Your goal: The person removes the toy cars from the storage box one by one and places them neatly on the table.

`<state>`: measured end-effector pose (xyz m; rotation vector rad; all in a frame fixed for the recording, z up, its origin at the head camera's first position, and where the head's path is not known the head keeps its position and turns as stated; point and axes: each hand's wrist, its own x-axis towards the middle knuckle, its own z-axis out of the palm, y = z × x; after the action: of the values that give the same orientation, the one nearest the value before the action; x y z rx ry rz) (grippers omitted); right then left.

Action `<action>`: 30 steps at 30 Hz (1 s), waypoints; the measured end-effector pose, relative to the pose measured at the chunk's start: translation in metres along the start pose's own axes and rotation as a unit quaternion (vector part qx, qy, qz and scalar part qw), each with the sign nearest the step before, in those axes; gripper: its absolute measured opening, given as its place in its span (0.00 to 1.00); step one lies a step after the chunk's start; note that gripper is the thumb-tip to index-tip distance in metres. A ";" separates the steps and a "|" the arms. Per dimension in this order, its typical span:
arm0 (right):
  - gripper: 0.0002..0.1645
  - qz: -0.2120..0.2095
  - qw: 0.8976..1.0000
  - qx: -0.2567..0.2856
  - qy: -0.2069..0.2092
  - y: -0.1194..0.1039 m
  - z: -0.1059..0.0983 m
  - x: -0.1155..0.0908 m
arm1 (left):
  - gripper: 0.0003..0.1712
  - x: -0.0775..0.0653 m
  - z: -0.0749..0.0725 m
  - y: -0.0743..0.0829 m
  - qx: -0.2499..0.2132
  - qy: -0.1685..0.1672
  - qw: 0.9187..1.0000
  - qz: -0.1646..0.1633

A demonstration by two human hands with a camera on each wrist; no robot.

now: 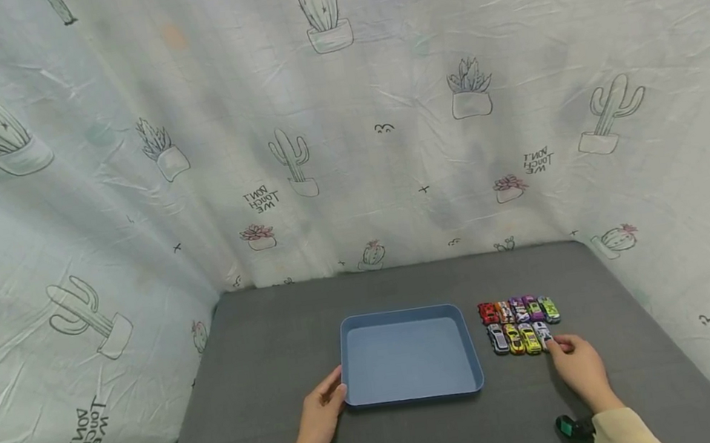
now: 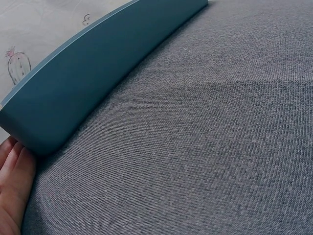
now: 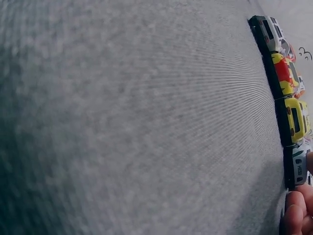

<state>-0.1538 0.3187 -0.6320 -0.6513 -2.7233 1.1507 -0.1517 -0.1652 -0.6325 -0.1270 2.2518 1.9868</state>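
Note:
A shallow blue tray [image 1: 410,360] lies on the grey cloth. My left hand [image 1: 323,410] touches its near left side; in the left wrist view the fingers [image 2: 18,171] lie against the outer corner of the tray wall [image 2: 93,73]. To the tray's right, several small toy cars stand side by side in two rows. My right hand [image 1: 579,364] pinches the white toy car [image 1: 542,332] at the right end of the front row, thumb and fingers at its near end. Beside that car are a yellow toy car [image 3: 296,120] and a yellow-and-red one [image 3: 283,73].
The back row holds a red toy car [image 1: 488,312], an orange-and-white one, purple ones and a green one [image 1: 549,309]. A silver-grey car [image 1: 498,339] ends the front row at left. A cactus-print curtain [image 1: 389,172] surrounds the grey tabletop [image 1: 264,353].

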 end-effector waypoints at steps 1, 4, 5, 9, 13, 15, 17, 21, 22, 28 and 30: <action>0.28 0.001 1.000 -0.001 0.001 0.000 0.001 0.001 | 0.25 0.000 0.000 0.000 0.000 0.000 1.000 0.001; 0.27 0.000 1.000 -0.001 0.007 0.000 0.004 0.002 | 0.25 0.002 -0.002 -0.001 -0.001 0.003 1.000 -0.001; 0.27 -0.001 1.000 0.001 0.008 -0.001 0.006 0.002 | 0.25 0.002 -0.003 -0.001 -0.001 0.004 1.000 0.000; 0.28 -0.008 1.000 0.016 0.009 -0.003 0.011 0.005 | 0.25 0.004 -0.006 -0.001 -0.004 0.010 1.000 0.000; 0.32 0.001 1.000 0.031 0.000 -0.003 0.013 0.005 | 0.25 0.005 -0.008 -0.002 -0.001 0.011 1.000 -0.002; 0.34 0.005 0.999 0.033 -0.008 -0.004 0.012 0.004 | 0.25 0.005 -0.007 -0.003 0.000 0.012 1.000 -0.002; 0.36 0.013 0.999 0.036 -0.015 -0.004 0.010 0.005 | 0.25 0.005 -0.007 -0.003 -0.003 0.012 1.000 -0.002; 0.40 0.026 0.998 0.052 -0.012 -0.012 0.007 0.002 | 0.26 0.004 -0.006 -0.004 -0.005 0.017 1.000 -0.010; 0.40 0.026 0.998 0.055 -0.002 -0.016 0.007 0.000 | 0.26 0.004 -0.006 -0.005 -0.003 0.019 1.000 -0.013; 0.33 -0.142 0.987 0.032 0.067 -0.067 0.016 -0.018 | 0.26 -0.001 -0.005 0.000 0.031 0.030 0.999 0.003; 0.31 -0.245 0.966 0.005 0.083 -0.085 0.022 -0.023 | 0.27 -0.003 -0.003 0.008 0.081 0.037 0.995 0.036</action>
<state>-0.1680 0.2412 -0.5863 -0.0504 -2.5217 0.9365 -0.1505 -0.1668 -0.6235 -0.1049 2.4864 1.8515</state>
